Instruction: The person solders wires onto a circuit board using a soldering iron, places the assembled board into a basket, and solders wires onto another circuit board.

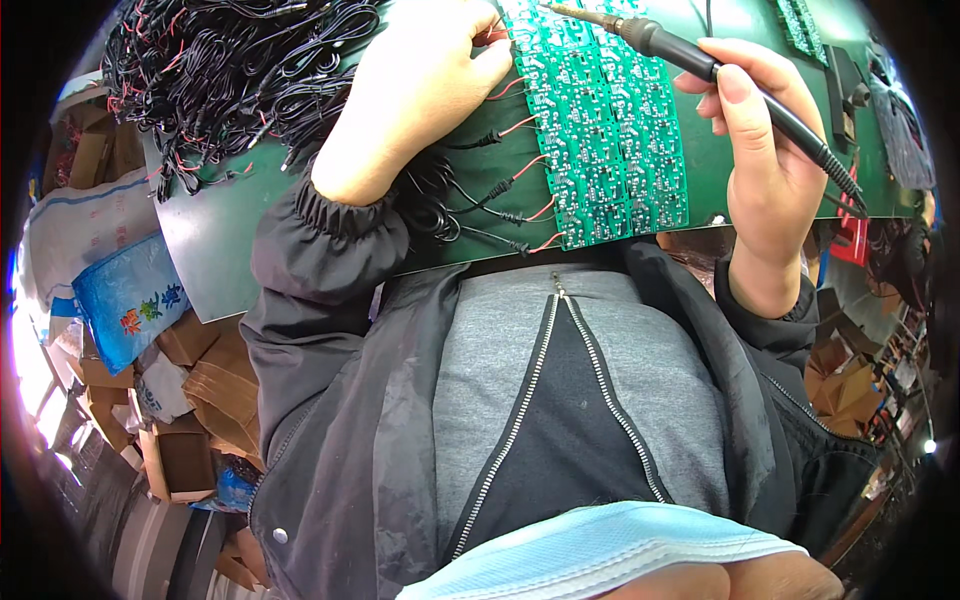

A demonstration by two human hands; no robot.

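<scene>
My right hand (770,150) is closed round the black handle of a soldering iron (690,50), held like a pen. The iron's tip points left, over the far part of a panel of green circuit boards (600,130). At the panel's far left edge, my left hand (440,70) pinches a thin red wire (491,37); its fingertips are partly cut off by the top of the picture. Several black cables (490,195) with red ends run to the panel's left edge nearer to me, and their ends touch the boards.
A large tangled heap of black cables (240,80) covers the far left of the green table (215,250). Another piece of circuit board (800,28) and a dark stand-like object (843,95) lie at the far right. Cardboard boxes (180,460) and a blue bag (130,300) are below, left.
</scene>
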